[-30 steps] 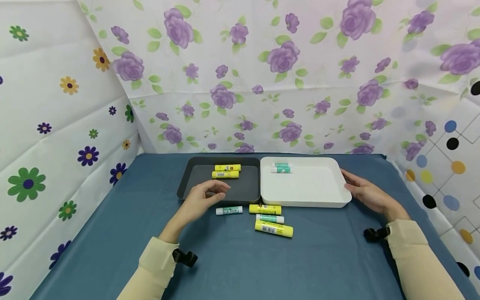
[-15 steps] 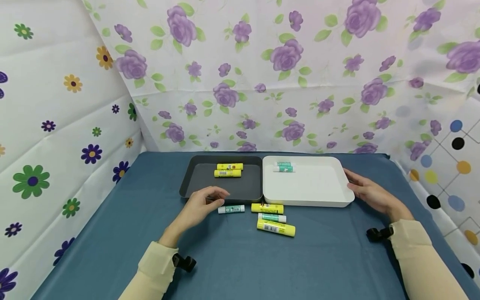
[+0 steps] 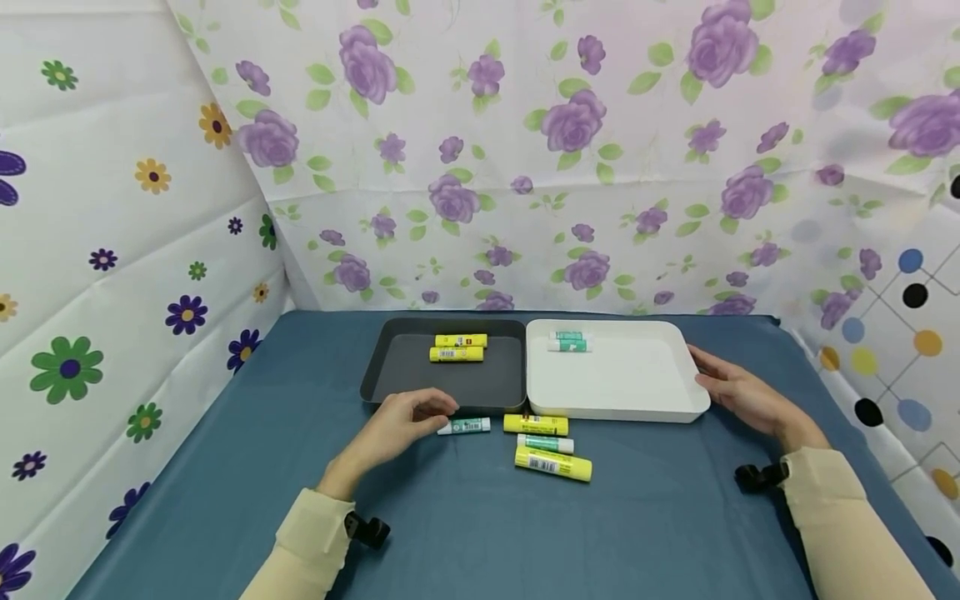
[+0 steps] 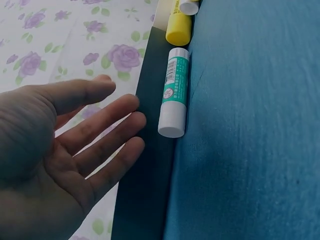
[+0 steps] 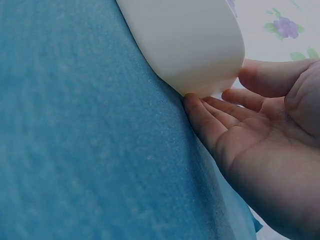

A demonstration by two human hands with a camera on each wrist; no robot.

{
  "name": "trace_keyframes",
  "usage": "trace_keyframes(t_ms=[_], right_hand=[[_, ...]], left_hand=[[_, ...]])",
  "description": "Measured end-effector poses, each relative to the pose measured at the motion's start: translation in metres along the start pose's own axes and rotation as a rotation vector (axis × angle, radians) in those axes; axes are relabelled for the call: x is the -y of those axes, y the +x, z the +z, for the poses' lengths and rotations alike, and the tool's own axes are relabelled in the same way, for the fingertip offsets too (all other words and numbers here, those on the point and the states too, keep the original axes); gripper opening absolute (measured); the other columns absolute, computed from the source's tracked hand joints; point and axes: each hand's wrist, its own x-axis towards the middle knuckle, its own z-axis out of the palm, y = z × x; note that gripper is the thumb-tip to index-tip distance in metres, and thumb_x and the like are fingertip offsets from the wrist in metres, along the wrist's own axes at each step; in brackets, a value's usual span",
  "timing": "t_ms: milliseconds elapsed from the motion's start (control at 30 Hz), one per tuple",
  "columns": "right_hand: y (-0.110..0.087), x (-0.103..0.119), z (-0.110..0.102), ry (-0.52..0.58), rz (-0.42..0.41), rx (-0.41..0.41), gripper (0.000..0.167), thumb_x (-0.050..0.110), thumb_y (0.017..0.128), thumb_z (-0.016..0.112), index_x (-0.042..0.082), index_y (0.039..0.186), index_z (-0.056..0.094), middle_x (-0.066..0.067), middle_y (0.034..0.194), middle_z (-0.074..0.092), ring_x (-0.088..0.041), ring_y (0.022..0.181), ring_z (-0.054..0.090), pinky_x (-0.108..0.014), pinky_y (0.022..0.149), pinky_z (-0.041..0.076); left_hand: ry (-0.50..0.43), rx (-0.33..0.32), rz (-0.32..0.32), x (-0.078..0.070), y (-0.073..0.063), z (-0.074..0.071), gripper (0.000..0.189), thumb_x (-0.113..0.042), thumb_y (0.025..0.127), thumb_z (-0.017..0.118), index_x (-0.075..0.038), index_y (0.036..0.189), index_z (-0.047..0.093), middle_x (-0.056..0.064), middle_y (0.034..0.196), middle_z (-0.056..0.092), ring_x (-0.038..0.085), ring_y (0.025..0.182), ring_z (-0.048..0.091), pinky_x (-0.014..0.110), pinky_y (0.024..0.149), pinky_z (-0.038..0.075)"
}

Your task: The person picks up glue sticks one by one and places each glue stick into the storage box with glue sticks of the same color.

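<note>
My left hand (image 3: 401, 425) hovers at the front edge of the dark grey tray (image 3: 397, 375), fingers loosely bent and holding nothing. Close to its fingertips lies a white-and-green glue stick (image 3: 467, 426); the left wrist view shows a gap between that glue stick (image 4: 175, 92) and the fingers. To its right on the cloth are a yellow glue stick (image 3: 536, 425), another white-and-green glue stick (image 3: 546, 443) and a larger yellow one (image 3: 553, 463). My right hand (image 3: 750, 404) holds the right edge of the white tray (image 3: 622, 383), thumb at the rim and fingertips low against its side (image 5: 200, 65).
Two yellow glue sticks (image 3: 456, 354) lie inside the grey tray. Two small green-and-white glue sticks (image 3: 570, 345) lie in the white tray, which stands against the grey one. Blue cloth (image 3: 562, 542) covers the table; a flowered sheet (image 3: 510, 208) hangs behind.
My left hand has come slightly lower and nearer the white-and-green glue stick, now covering its left end in the head view. The right hand stays at the white tray. The head view shifts a little.
</note>
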Motion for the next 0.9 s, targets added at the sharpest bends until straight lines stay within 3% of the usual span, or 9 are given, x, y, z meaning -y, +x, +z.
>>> trace_keyframes(t_ms=[133,367,633,900], right_hand=[[-0.001,0.001,0.000,-0.012,0.005,-0.007,0.079,0.033,0.113,0.048,0.015,0.168,-0.006,-0.012,0.174,-0.011,-0.042,0.158,-0.008,-0.015,0.103,0.035],[-0.003,0.002,0.001,0.018,-0.037,0.016,0.078,0.029,0.114,0.046,0.012,0.167,-0.007,-0.016,0.173,-0.014,-0.045,0.156,-0.012,-0.007,0.095,0.037],[-0.003,0.002,0.005,0.032,-0.040,0.024,0.078,0.027,0.114,0.046,0.010,0.167,-0.008,-0.016,0.172,-0.014,-0.046,0.155,-0.013,-0.007,0.095,0.037],[-0.004,0.004,0.004,0.019,-0.039,0.013,0.079,0.029,0.113,0.047,0.011,0.167,-0.008,-0.016,0.173,-0.014,-0.046,0.155,-0.013,-0.006,0.094,0.036]], left_hand=[[-0.005,0.040,0.006,0.004,0.001,-0.001,0.027,-0.012,0.102,0.069,-0.010,0.129,0.071,0.009,0.125,0.071,0.022,0.113,0.068,0.038,0.096,0.056],[0.006,0.079,0.008,0.010,0.000,0.000,0.030,-0.015,0.102,0.069,-0.015,0.132,0.071,0.002,0.129,0.070,0.025,0.122,0.065,0.047,0.104,0.052],[0.038,0.081,-0.003,0.014,-0.001,0.003,0.030,-0.016,0.102,0.069,-0.016,0.132,0.071,0.002,0.130,0.070,0.024,0.121,0.065,0.048,0.100,0.053],[0.044,0.100,0.024,0.015,0.003,0.003,0.029,-0.012,0.101,0.070,-0.016,0.130,0.072,0.003,0.126,0.071,0.021,0.111,0.066,0.037,0.089,0.055]])
